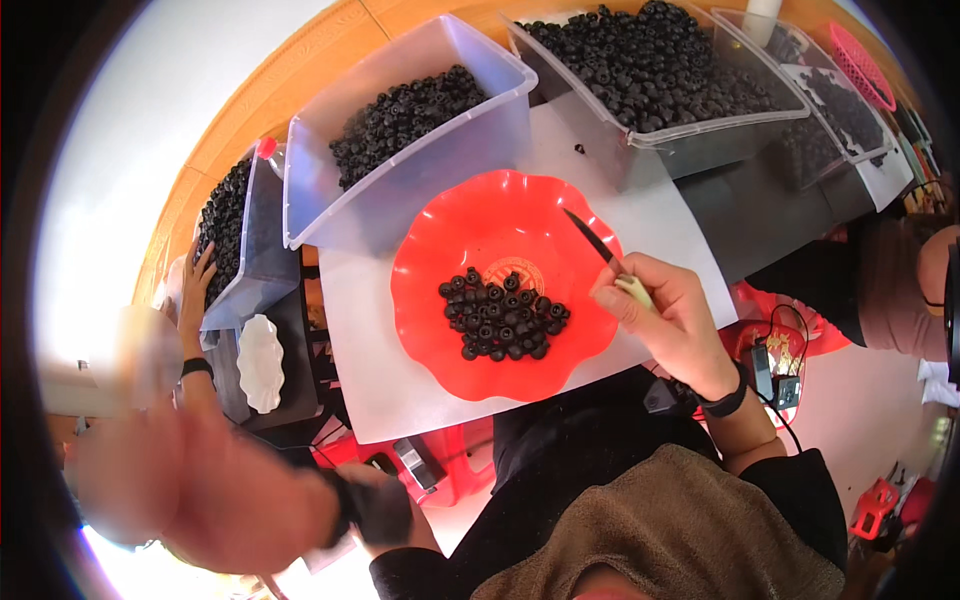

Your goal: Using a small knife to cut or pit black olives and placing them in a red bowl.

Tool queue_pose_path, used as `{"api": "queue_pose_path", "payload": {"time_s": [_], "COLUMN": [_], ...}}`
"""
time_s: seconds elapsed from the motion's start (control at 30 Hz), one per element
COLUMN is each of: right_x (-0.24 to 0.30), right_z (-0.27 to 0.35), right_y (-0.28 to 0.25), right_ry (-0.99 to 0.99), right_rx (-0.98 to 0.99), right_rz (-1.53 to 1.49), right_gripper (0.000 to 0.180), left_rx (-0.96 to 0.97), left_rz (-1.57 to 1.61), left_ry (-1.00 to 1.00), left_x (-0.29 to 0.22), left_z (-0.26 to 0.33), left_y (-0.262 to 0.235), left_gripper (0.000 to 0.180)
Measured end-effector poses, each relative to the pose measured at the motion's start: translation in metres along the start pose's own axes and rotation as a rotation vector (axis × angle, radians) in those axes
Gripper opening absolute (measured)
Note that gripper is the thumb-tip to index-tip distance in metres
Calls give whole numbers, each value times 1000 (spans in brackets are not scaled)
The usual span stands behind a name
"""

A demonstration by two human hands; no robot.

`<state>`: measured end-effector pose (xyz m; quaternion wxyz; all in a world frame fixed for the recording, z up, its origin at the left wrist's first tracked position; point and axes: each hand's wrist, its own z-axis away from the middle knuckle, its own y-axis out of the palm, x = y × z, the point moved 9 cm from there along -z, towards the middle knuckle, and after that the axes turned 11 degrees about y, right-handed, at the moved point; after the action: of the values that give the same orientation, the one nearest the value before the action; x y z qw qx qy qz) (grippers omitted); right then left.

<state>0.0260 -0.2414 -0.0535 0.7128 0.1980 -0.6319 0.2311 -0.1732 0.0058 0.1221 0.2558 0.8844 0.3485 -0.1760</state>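
My right hand (668, 318) is closed around the pale handle of a small knife (592, 237), its dark pointed blade aimed up and left over the right rim of a red scalloped plate (450, 230). A heap of small, round, black pieces that look like berries (500, 318) lies on the plate's near half; several show a ring mark on one end. My left hand (225, 490) is raised at the lower left, away from the plate. Motion smears it, so its fingers and anything in them cannot be made out.
Behind the plate stand two clear bins (415, 150) (640, 80) of black pieces. Another person's hand (192, 290) rests at a third bin (255, 240) on the left, near a white scalloped dish (261, 364). More containers and a pink basket (862, 65) stand far right; another person sits there.
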Motion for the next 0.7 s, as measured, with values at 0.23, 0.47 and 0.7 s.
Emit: {"api": "queue_pose_path", "payload": {"time_s": [0.23, 0.47, 0.7], "right_x": [-40, -72, -86], "right_z": [-8, -14, -20], "right_y": [-52, -48, -53], "right_ry": [225, 368, 399], "right_rx": [-180, -47, -7], "right_rz": [-62, -198, -286], "right_gripper": [10, 15, 15], "left_rx": [510, 614, 688], "left_rz": [453, 203, 37], "left_ry": [572, 619, 641], "left_x": [-128, -147, -143], "left_z": [20, 29, 37], "left_y": [20, 9, 6], "left_gripper": [10, 10, 10]}}
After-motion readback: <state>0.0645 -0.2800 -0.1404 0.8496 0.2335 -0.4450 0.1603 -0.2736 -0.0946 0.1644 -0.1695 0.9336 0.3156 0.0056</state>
